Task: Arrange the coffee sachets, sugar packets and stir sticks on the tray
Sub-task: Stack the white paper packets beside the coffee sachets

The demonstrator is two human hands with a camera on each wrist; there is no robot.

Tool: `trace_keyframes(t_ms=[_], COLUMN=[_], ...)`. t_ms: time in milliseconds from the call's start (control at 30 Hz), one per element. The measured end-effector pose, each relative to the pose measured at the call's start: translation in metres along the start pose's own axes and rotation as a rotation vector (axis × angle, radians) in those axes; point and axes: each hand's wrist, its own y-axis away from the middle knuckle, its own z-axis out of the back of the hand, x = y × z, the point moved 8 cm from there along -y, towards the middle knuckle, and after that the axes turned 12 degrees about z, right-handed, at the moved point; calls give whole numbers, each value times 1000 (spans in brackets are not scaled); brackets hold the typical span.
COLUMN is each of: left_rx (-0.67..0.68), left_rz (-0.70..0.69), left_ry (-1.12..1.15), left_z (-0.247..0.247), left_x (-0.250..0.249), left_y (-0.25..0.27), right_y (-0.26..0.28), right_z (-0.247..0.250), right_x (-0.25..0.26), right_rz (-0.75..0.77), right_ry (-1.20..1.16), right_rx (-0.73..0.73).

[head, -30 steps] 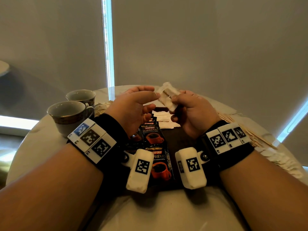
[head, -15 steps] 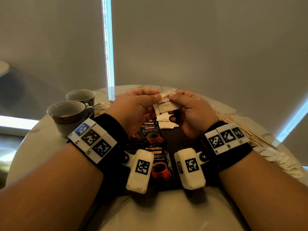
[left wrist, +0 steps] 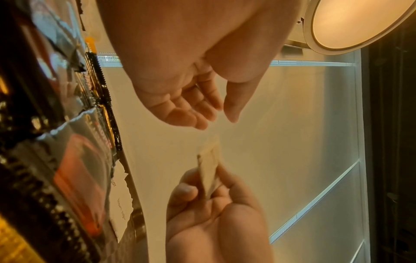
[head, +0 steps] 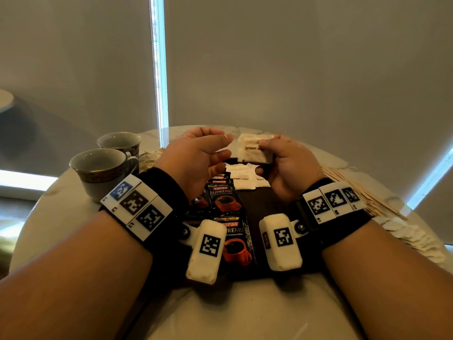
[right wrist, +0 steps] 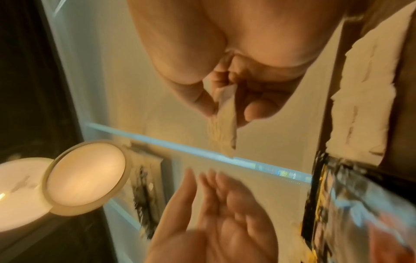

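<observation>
My right hand (head: 263,155) pinches a white brown sugar packet (head: 253,150) upright above the far end of the dark tray (head: 267,202). In the right wrist view the thumb and fingers clamp the packet (right wrist: 225,128) edge-on. My left hand (head: 224,146) hovers just left of it with its fingers relaxed, touching nothing. Black-and-red coffee sachets (head: 223,196) lie in an overlapping row down the tray's left side. Some sugar packets (head: 241,179) lie flat at the tray's far end. Wooden stir sticks (head: 355,190) lie on the table right of the tray.
Two gold-rimmed cups (head: 105,168) stand at the table's left. A spread of loose sugar packets (head: 414,241) lies near the right edge of the round table, beyond the sticks. The tray's right half is bare dark wood.
Half a second ago both hands pinched the packet. The left hand has let go and drawn slightly away, and the right hand now holds the packet alone.
</observation>
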Motion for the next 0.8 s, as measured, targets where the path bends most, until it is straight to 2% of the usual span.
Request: trace_keyframes(t_ms=[133,200,367,600,800], left_rx=[-53,-68,-78,-73,-74], left_rz=[13,14,21,21,26], left_ry=[-10,-23,-36,-23,-21], left_z=[7,8,8,8,7], left_x=[0,1,1,0,1], left_y=[-2,-2,-1,0,0], right_y=[-16,-18,-14,-14,-14], right_z=[51,69,89,90,80], right_x=[-28,-43,-57,-63,-63], right_rz=[-110,-196,-354,-469,-453], right_ry=[1,61,232,357,470], right_rx=[-253,-314,-350,-316,-224])
